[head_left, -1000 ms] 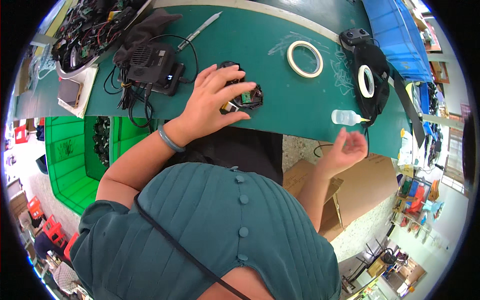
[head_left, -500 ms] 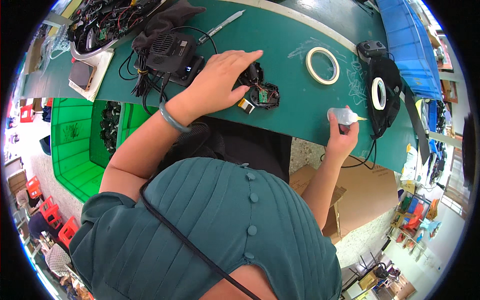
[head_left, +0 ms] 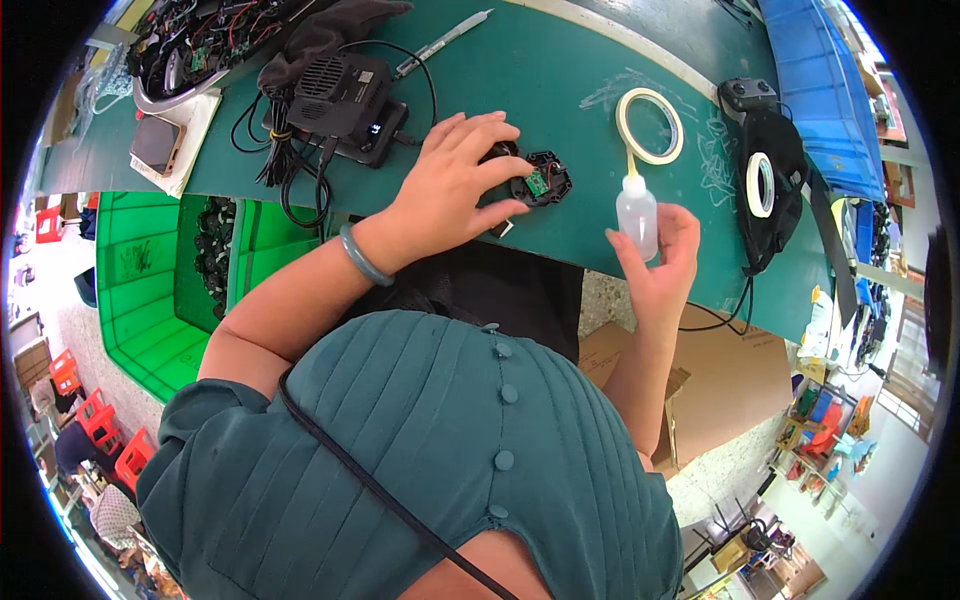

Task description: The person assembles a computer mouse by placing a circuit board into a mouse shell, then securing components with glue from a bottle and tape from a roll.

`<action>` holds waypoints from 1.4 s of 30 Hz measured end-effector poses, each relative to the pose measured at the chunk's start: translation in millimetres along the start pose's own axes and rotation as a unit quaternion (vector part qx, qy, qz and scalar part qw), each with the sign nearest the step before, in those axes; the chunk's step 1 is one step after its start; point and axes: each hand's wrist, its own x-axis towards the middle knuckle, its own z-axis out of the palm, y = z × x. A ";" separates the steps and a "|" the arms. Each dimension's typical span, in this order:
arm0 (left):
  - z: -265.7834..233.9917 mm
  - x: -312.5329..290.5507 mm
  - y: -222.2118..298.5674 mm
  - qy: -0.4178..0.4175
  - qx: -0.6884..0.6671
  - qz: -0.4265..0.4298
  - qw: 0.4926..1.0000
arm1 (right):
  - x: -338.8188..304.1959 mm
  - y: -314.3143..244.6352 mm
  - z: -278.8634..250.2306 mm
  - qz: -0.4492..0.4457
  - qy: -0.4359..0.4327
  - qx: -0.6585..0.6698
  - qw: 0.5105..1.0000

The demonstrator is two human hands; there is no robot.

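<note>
My left hand (head_left: 455, 178) lies over a small black electronic device (head_left: 548, 188) with its casing open and a green circuit board showing. Thumb and fingers are bent around its left part, which they largely hide. A small piece with a white face (head_left: 502, 229) pokes out below the thumb. On the right, my right hand (head_left: 668, 262) grips a translucent squeeze bottle (head_left: 637, 215) between thumb and fingers. The bottle stands nearly upright in the picture, its thin yellowish nozzle pointing away from me toward a roll of cream tape (head_left: 625, 118).
Left of the device sit a black box with a small display (head_left: 345, 105) and bundled cables (head_left: 285, 150). A silver pen-like tool (head_left: 445, 42) lies behind. At right are a black pouch (head_left: 775, 200) and a second tape roll (head_left: 760, 185). A green crate (head_left: 150, 290) stands below left.
My right hand has turned the bottle from sideways to nozzle-away and moved it left. My left hand has shifted right, and the device has moved slightly right and away from me.
</note>
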 end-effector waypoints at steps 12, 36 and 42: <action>4.5 -0.9 -2.6 -0.020 0.000 0.000 1.000 | 27.5 -1.7 24.6 -0.001 0.049 0.220 0.974; 7.3 -0.6 -1.9 -0.029 0.023 0.002 0.999 | 43.4 -13.9 46.5 -0.004 0.032 0.126 0.992; 6.1 -0.5 -1.4 -0.037 0.024 0.000 0.999 | 43.4 -13.8 45.7 -0.022 0.036 0.106 0.993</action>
